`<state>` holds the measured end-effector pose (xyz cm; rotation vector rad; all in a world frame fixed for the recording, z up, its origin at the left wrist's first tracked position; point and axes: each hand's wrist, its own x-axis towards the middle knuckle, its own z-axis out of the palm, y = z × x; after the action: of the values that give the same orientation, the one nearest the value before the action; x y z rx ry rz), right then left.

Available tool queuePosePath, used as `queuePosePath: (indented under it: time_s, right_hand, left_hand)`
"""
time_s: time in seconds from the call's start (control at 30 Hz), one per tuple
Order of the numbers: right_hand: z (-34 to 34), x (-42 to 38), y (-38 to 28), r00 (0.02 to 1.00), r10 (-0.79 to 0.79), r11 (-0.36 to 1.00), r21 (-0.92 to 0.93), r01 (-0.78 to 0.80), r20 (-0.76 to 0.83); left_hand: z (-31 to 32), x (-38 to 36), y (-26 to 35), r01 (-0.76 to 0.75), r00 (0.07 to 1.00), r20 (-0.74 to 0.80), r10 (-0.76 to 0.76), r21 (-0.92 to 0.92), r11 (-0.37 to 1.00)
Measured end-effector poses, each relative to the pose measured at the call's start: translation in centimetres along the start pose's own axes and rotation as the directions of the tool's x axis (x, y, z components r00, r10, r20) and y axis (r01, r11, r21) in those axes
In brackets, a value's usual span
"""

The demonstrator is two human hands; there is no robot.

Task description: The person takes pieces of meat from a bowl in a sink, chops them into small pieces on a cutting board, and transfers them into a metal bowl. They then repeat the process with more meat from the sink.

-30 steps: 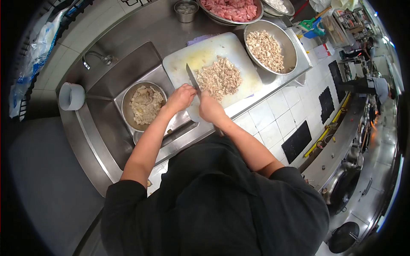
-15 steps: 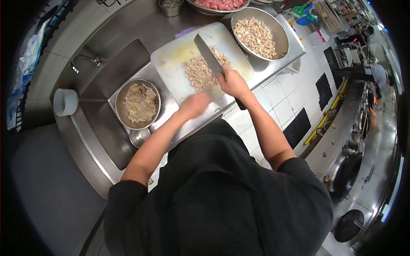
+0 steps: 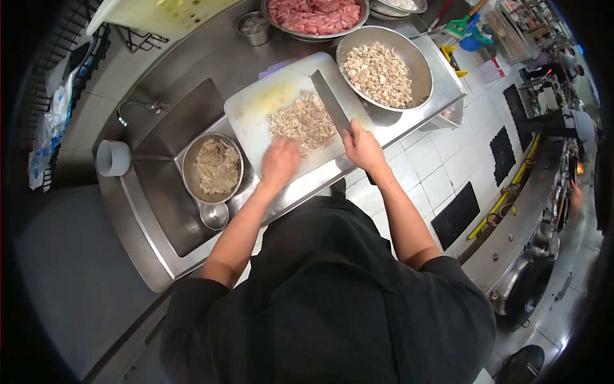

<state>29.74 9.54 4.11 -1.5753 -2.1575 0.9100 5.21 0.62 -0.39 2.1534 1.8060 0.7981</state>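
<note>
My right hand (image 3: 363,150) is closed around the handle of a knife (image 3: 330,102) with a long, broad blade. The blade stands along the right side of a spread of chopped, pale cooked-looking meat (image 3: 306,123). Under it lies a white cutting board (image 3: 245,121) with a yellowish stain. At the lower left of the chopped heap is my left hand (image 3: 280,161), over the board's near edge. Its fingers are blurred by motion, so whether they touch the meat cannot be made out.
A steel bowl (image 3: 419,67) of chopped pieces stands right of the board. Left, a bowl (image 3: 237,179) of pale mince and a small metal cup (image 3: 214,217) sit by the sink (image 3: 167,208). Raw pink meat (image 3: 313,14) fills a bowl behind. Another person (image 3: 563,121) stands far right.
My right hand and the knife have moved right, to the side of the chopped meat. My left hand has shifted left and stays near the board's front edge. The camera view has tilted slightly.
</note>
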Motion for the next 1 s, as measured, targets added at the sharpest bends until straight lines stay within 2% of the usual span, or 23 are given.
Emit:
queuePosePath:
  time_s: [0.07,0.17,0.23,0.3,0.37,0.4,0.43,0.47,0.5,0.57,0.63,0.67,0.7,0.73,0.9,0.97,1.0]
  right_hand:
    - [-0.9,-0.8,2.5,1.000,0.013,0.999,0.044,-0.014,0.025]
    - [-0.9,-2.7,7.0,0.997,0.026,0.990,0.133,-0.034,0.066]
    - [-0.7,-4.4,9.3,0.961,0.183,0.906,0.344,-0.247,0.208]
    - [-1.2,-5.7,9.6,0.918,0.269,0.780,0.494,-0.385,0.291]
    - [-1.0,-6.2,9.3,0.895,0.297,0.641,0.625,-0.445,0.332]
    - [-0.5,-6.1,9.4,0.889,0.301,0.642,0.616,-0.456,0.344]
    - [0.0,-5.9,9.3,0.883,0.304,0.641,0.609,-0.467,0.356]
    - [0.6,-5.4,9.2,0.889,0.261,0.655,0.608,-0.449,0.376]
    - [1.2,-4.9,8.6,0.887,0.251,0.650,0.612,-0.451,0.387]
    - [2.4,-3.5,7.0,0.891,0.189,0.785,0.482,-0.389,0.412]
    - [5.0,-2.0,5.6,0.961,0.001,0.910,0.398,-0.116,0.277]
    - [4.3,-1.8,4.5,0.913,0.055,0.813,0.514,-0.275,0.403]
    - [5.0,-1.5,4.3,0.927,0.013,0.811,0.538,-0.229,0.374]
    - [4.6,-0.9,4.2,0.906,-0.002,0.800,0.544,-0.253,0.424]
    - [0.8,1.1,3.5,0.854,-0.030,0.794,0.532,-0.296,0.520]
    - [0.6,1.6,4.1,0.954,-0.164,0.850,0.527,0.007,0.251]
    - [-0.2,1.9,4.0,0.977,-0.162,0.846,0.530,0.066,0.136]
  left_hand:
    - [-0.8,0.9,-1.0,0.148,0.988,-0.046,-0.147,0.001,0.989]
    - [1.1,2.7,-1.7,0.176,0.980,-0.083,-0.179,-0.042,0.984]
    - [2.3,5.8,-1.6,0.166,0.981,-0.101,-0.164,0.013,0.986]
    - [3.9,9.3,-1.1,0.164,0.981,-0.117,-0.156,0.064,0.984]
    - [5.4,12.2,-0.2,0.201,0.980,-0.017,-0.200,0.107,0.974]
    - [5.9,12.7,0.8,0.209,0.978,-0.018,-0.209,0.116,0.971]
    - [6.4,13.3,1.9,0.241,0.966,0.053,-0.253,0.168,0.956]
    - [6.7,13.5,3.0,0.270,0.945,0.124,-0.301,0.221,0.937]
    - [7.3,13.1,3.8,0.278,0.942,0.124,-0.312,0.234,0.932]
    - [8.3,11.9,5.7,0.318,0.940,0.051,-0.336,0.216,0.923]
    - [8.9,11.0,6.7,0.322,0.943,0.008,-0.334,0.241,0.916]
    - [9.7,10.6,6.4,0.373,0.928,-0.073,-0.366,0.154,0.915]
    - [10.5,10.4,6.0,0.414,0.903,-0.152,-0.401,0.061,0.908]
    - [10.8,10.5,5.8,0.442,0.872,-0.242,-0.425,0.018,0.897]
    - [10.1,12.6,6.5,0.411,0.822,-0.403,-0.403,-0.071,0.909]
    - [8.2,15.0,8.7,0.387,0.802,-0.459,-0.383,-0.091,0.918]
    - [7.1,17.1,9.9,0.298,0.824,-0.476,-0.308,-0.099,0.949]
